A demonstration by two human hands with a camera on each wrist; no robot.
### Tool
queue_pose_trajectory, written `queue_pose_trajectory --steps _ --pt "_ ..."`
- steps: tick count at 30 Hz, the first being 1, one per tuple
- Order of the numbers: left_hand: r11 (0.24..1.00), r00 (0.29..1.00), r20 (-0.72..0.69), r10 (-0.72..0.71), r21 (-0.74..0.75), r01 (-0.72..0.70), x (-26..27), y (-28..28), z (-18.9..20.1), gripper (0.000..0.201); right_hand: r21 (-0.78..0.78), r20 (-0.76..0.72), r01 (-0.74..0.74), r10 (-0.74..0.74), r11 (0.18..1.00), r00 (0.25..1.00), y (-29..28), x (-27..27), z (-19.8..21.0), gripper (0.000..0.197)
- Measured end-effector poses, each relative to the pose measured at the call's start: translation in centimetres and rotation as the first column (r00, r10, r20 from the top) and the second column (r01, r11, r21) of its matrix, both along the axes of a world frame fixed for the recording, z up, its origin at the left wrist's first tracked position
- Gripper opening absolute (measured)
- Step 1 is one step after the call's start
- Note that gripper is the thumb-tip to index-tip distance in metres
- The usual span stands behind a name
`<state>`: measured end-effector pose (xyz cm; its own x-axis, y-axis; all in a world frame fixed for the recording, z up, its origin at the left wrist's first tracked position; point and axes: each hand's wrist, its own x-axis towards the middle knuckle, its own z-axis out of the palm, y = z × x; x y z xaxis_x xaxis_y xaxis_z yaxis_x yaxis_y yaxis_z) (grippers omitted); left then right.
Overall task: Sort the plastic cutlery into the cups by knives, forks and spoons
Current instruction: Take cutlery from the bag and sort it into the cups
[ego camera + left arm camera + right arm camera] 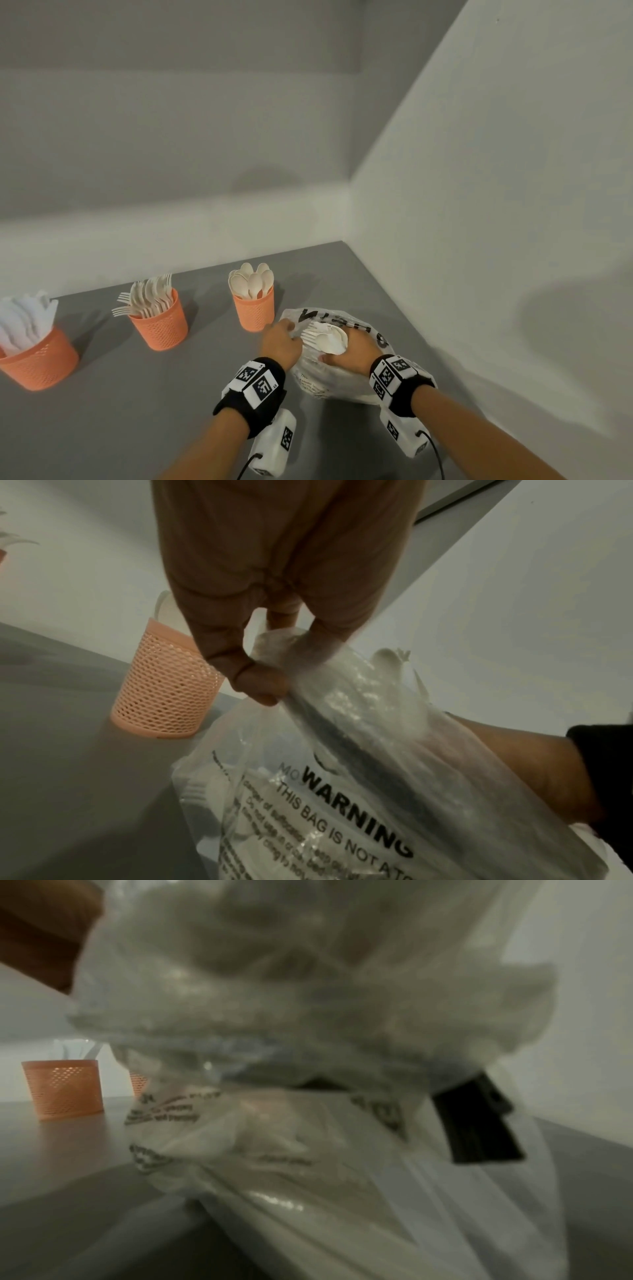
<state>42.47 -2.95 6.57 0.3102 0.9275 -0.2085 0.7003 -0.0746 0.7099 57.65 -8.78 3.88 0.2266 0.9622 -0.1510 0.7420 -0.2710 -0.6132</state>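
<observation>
At the bag (342,380) mouth, we are pinching its edge with the left hand (281,344) while the right hand (356,346) is grasping a cutlery bundle (325,337), tips pointing leftward toward the cups (255,310).

A: Bag (346,791) pinched by left hand (281,344): thin clear plastic film, glossy, crinkled, black print.

B: Noted. Cups (161,325) left of the hands: orange plastic, perforated mesh wall, matt. Cutlery (251,282) in them: cream plastic, smooth. Worktop (137,411): grey, smooth, matt.
</observation>
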Motion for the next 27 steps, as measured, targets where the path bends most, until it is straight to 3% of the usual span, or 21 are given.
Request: queue_pose_trajectory --steps 7,11,16,22,27 --pt "0.998 0.998 0.055 -0.017 -0.063 0.020 0.0 0.3 -0.3 0.036 -0.084 0.020 0.035 -0.034 0.996 0.999 0.4 0.9 0.0 0.071" --pt "0.996 0.996 0.072 -0.054 -0.073 0.059 0.1 -0.1 -0.4 0.036 -0.056 -0.057 0.033 -0.036 0.998 0.998 0.3 1.1 0.2 0.074" --pt "0.996 0.993 0.111 -0.030 -0.085 0.040 0.5 -0.6 -0.3 0.036 -0.023 -0.116 0.019 -0.022 1.000 0.993 0.3 1.3 0.5 0.056" --pt "0.989 0.986 0.162 -0.044 -0.130 0.066 0.6 -0.5 -0.1 0.035 -0.006 -0.181 0.013 -0.014 1.000 0.983 -0.1 1.8 1.2 0.073" --pt "0.977 0.982 0.158 -0.108 -0.167 0.134 0.1 -0.3 0.4 0.034 -0.010 -0.136 0.068 -0.069 0.998 0.988 -0.1 1.5 1.2 0.056"
